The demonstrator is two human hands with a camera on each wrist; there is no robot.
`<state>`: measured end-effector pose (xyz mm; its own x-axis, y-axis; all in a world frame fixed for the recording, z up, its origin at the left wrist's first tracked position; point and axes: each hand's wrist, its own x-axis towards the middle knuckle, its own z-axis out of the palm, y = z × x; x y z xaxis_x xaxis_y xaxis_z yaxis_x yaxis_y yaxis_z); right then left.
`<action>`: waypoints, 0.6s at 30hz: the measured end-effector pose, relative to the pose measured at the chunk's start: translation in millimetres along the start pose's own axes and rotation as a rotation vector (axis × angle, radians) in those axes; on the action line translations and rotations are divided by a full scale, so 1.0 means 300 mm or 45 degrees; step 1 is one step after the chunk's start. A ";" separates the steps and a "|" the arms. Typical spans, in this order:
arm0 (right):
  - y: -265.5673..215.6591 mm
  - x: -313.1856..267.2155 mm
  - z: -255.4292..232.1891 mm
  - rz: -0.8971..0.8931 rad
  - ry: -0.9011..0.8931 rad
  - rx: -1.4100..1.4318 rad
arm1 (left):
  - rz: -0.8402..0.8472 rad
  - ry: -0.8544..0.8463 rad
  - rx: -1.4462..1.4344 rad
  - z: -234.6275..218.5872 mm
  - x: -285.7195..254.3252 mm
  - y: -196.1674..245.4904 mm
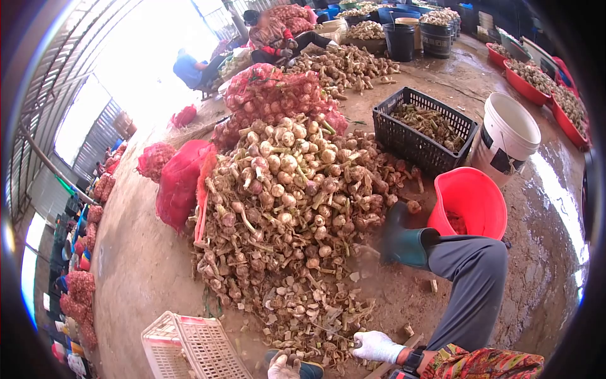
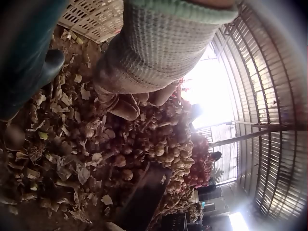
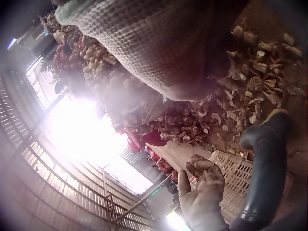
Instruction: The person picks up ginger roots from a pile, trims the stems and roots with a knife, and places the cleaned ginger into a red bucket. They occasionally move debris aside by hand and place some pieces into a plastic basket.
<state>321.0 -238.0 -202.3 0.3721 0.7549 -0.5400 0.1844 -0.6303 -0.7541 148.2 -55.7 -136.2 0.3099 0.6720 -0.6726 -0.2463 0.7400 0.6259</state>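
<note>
The left hand (image 1: 284,367), in a pale, soiled glove, is at the bottom of the head view beside a boot. In the right wrist view the same left hand (image 3: 204,192) has its fingers loosely bent, with nothing seen in them. The right hand (image 1: 377,347), in a white glove, is low over the edge of the scattered peels and stalks (image 1: 309,309); its fingertips are too small or hidden to show a grip. Beyond both hands rises a large heap of garlic bulbs (image 1: 287,164) with stalks. A dark, straight-edged object (image 2: 144,197), blurred, crosses the left wrist view.
A pale slotted crate (image 1: 205,347) lies at the lower left. Right of the heap are a green boot (image 1: 404,243), a red bucket (image 1: 483,202), a black crate (image 1: 451,151) and a white bucket (image 1: 512,126). Red mesh sacks (image 1: 186,183) and a seated person (image 1: 274,38) are farther back.
</note>
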 end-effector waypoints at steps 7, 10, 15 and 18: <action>-0.007 -0.002 -0.004 0.023 -0.037 0.024 | 0.035 -0.099 0.043 0.007 -0.012 -0.005; 0.001 0.003 0.001 0.009 -0.015 0.016 | 0.058 -0.109 0.064 -0.003 0.002 -0.001; -0.002 0.001 -0.002 0.006 -0.014 0.002 | -0.002 -0.093 0.018 0.003 -0.005 0.004; -0.023 -0.010 -0.019 0.017 -0.012 0.014 | 0.026 -0.074 0.035 0.024 -0.012 -0.003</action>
<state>323.8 -237.0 -193.4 0.3659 0.7483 -0.5533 0.1694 -0.6381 -0.7511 153.8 -58.8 -131.6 0.3578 0.6834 -0.6363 -0.2277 0.7247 0.6503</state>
